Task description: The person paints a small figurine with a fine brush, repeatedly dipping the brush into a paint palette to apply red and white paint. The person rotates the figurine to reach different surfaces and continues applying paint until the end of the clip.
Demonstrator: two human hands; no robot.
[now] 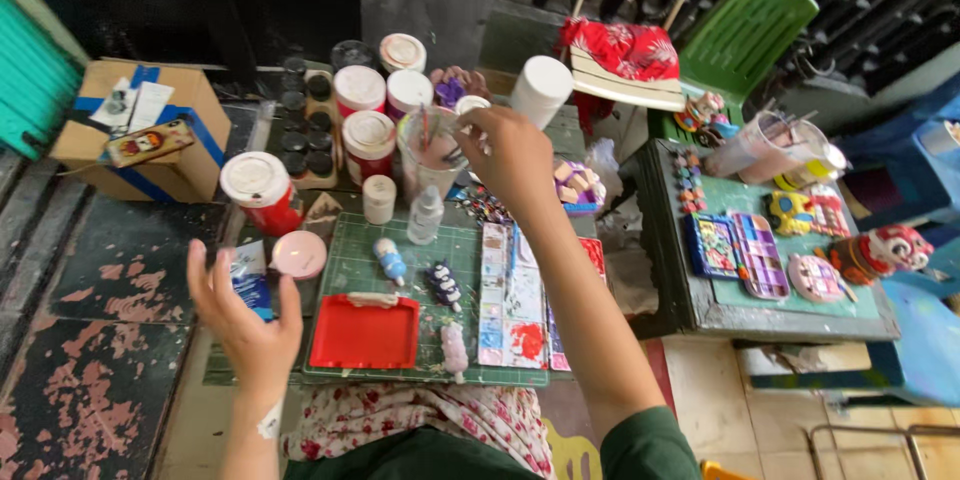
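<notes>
Paintbrush with a thin handle [428, 130] is standing in the clear plastic rinse cup of pinkish water [432, 155] at the green cutting mat's [440, 270] far edge, the right hand [510, 155] pinching it. The left hand [245, 315] is hovering released. A careless tug is risking tipping the cup onto the paint-stained white palette [510, 295].

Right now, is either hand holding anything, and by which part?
Right hand pinches a thin brush by its upper end, over the clear cup. Left hand holds nothing.
</notes>
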